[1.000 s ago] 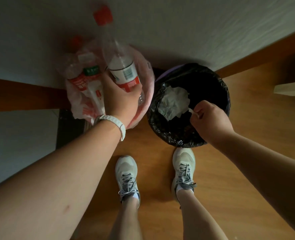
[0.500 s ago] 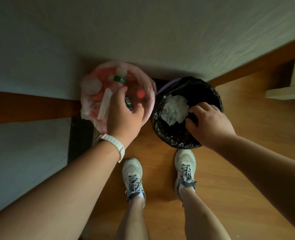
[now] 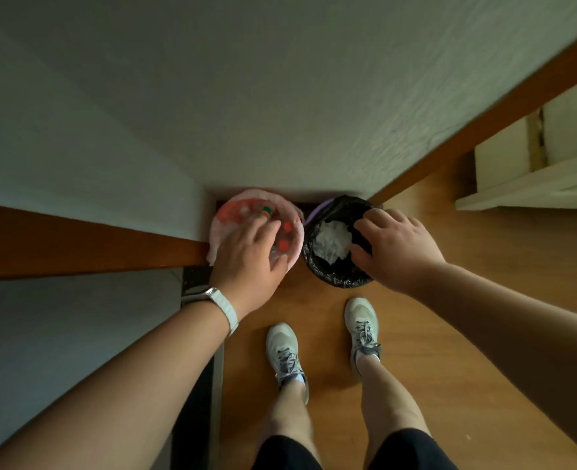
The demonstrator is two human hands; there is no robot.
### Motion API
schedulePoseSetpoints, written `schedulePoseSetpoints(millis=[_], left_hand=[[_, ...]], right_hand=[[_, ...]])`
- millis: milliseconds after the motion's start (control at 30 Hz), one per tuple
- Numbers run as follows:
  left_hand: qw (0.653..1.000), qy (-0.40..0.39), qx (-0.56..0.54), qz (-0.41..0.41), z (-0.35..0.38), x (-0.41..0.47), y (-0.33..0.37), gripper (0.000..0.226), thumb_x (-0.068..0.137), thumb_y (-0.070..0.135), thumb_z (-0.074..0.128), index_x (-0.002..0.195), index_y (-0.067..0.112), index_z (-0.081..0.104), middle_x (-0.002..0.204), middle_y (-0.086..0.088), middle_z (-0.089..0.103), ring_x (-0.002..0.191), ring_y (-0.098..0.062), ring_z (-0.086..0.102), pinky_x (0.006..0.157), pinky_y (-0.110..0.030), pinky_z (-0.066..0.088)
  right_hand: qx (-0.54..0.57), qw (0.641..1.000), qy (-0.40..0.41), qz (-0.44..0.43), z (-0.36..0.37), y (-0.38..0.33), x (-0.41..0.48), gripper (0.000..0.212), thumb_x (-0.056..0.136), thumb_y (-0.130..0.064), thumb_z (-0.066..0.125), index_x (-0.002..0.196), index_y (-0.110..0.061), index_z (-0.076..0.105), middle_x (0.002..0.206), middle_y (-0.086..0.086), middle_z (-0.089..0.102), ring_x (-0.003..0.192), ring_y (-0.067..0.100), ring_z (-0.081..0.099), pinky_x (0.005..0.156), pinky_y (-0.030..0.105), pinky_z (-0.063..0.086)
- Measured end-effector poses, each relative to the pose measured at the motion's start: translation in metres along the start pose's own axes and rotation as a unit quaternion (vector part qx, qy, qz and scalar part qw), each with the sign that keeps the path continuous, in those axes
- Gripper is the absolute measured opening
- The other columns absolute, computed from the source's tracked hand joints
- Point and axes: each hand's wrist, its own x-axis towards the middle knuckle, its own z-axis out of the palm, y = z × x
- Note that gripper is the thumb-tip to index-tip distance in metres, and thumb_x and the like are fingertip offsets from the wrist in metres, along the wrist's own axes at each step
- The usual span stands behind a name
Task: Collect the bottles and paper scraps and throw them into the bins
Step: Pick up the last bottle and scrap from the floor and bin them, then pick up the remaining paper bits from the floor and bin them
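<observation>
Two small bins stand on the wooden floor against the wall. The left bin [image 3: 227, 206] has a pink liner and holds plastic bottles [image 3: 282, 236] with red and green caps. The right bin [image 3: 334, 278] has a black liner and holds crumpled white paper [image 3: 331, 242]. My left hand [image 3: 246, 262], with a white watch strap on its wrist, hovers over the near side of the pink bin, its fingers relaxed and holding nothing. My right hand [image 3: 395, 247] hangs over the right rim of the black bin with spread fingers and is empty.
A textured white wall [image 3: 280, 96] with a brown skirting board [image 3: 77, 245] runs behind the bins. A pale piece of furniture [image 3: 534, 174] stands at the right. My two feet in grey sneakers [image 3: 283, 351] are on the floor just before the bins.
My left hand let the bottles drop into the pink bin and my right hand released the paper into the black bin. Both hands have risen and opened; the view has pulled back.
</observation>
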Motion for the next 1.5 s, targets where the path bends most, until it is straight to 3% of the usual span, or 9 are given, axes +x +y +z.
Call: schedulePoseSetpoints(millis=[167,367,567,767,967,1100,1200,1367,1500], left_hand=[[0.997,0.037,0.018,0.058,-0.070,-0.036,0.032,0.046,0.086,0.041,0.049,0.118,0.012,0.063,0.121,-0.012,0.062,0.113,-0.031,0.055,0.096,-0.044,0.045],[0.991,0.080,0.031,0.105,-0.136,-0.066,0.060,0.033,0.086,0.036,0.058,0.111,0.016,0.063,0.115,-0.005,0.063,0.107,-0.026,0.056,0.094,-0.040,0.042],[0.974,0.026,0.099,0.201,-0.180,-0.077,0.110,0.052,0.089,0.044,0.056,0.135,0.019,0.053,0.141,-0.011,0.052,0.132,-0.031,0.046,0.108,-0.048,0.036],[0.949,0.032,0.103,0.298,-0.210,-0.075,0.197,0.055,0.089,0.048,0.048,0.136,0.019,0.053,0.142,-0.012,0.052,0.132,-0.032,0.046,0.108,-0.051,0.035],[0.928,0.040,0.077,0.364,-0.212,-0.084,0.288,0.054,0.091,0.048,0.050,0.137,0.020,0.050,0.143,-0.009,0.050,0.134,-0.029,0.043,0.111,-0.051,0.033],[0.919,0.037,0.067,0.388,-0.196,-0.101,0.354,0.055,0.092,0.050,0.049,0.139,0.022,0.048,0.145,-0.007,0.048,0.135,-0.027,0.040,0.112,-0.051,0.031],[0.911,0.030,0.072,0.405,-0.181,-0.116,0.402,0.056,0.090,0.051,0.047,0.138,0.023,0.049,0.144,-0.007,0.048,0.135,-0.026,0.040,0.112,-0.053,0.031],[0.882,0.039,0.116,0.454,-0.162,-0.143,0.490,0.053,0.090,0.045,0.059,0.138,0.024,0.049,0.144,-0.007,0.048,0.136,-0.027,0.040,0.113,-0.055,0.025],[0.872,0.042,0.113,0.474,-0.142,-0.162,0.561,0.054,0.090,0.046,0.056,0.139,0.023,0.049,0.142,-0.006,0.049,0.135,-0.027,0.041,0.113,-0.055,0.025]], right_hand=[[-0.028,0.999,0.013,0.022,-0.061,-0.029,-0.060,0.048,0.092,-0.053,0.043,0.131,-0.027,0.052,0.132,-0.003,0.052,0.123,0.023,0.045,0.099,0.039,0.038],[-0.037,0.997,0.037,0.051,-0.126,-0.053,-0.133,0.048,0.092,-0.053,0.041,0.129,-0.025,0.052,0.133,-0.001,0.052,0.124,0.023,0.045,0.101,0.039,0.037],[-0.030,0.992,0.076,0.095,-0.175,-0.050,-0.203,0.052,0.094,-0.057,0.037,0.135,-0.026,0.047,0.140,-0.001,0.047,0.132,0.023,0.039,0.109,0.040,0.033],[-0.031,0.978,0.130,0.159,-0.208,-0.023,-0.276,0.056,0.092,-0.060,0.036,0.136,-0.027,0.045,0.143,-0.002,0.045,0.135,0.022,0.037,0.110,0.040,0.032],[-0.011,0.956,0.170,0.237,-0.217,0.020,-0.349,0.064,0.088,-0.062,0.025,0.141,-0.030,0.039,0.149,-0.002,0.038,0.139,0.022,0.031,0.113,0.039,0.026],[-0.004,0.941,0.197,0.275,-0.216,0.061,-0.400,0.062,0.091,-0.060,0.034,0.144,-0.027,0.038,0.150,0.001,0.038,0.140,0.023,0.030,0.113,0.040,0.024],[0.000,0.928,0.218,0.303,-0.213,0.092,-0.443,0.065,0.088,-0.061,0.028,0.142,-0.026,0.042,0.148,0.002,0.041,0.139,0.024,0.033,0.112,0.040,0.027],[0.010,0.911,0.243,0.334,-0.200,0.148,-0.517,0.060,0.092,-0.056,0.041,0.143,-0.025,0.043,0.148,0.002,0.042,0.138,0.024,0.035,0.111,0.039,0.028],[0.027,0.894,0.260,0.364,-0.185,0.192,-0.573,0.063,0.088,-0.059,0.033,0.136,-0.023,0.052,0.141,0.005,0.050,0.131,0.027,0.044,0.105,0.042,0.036]])
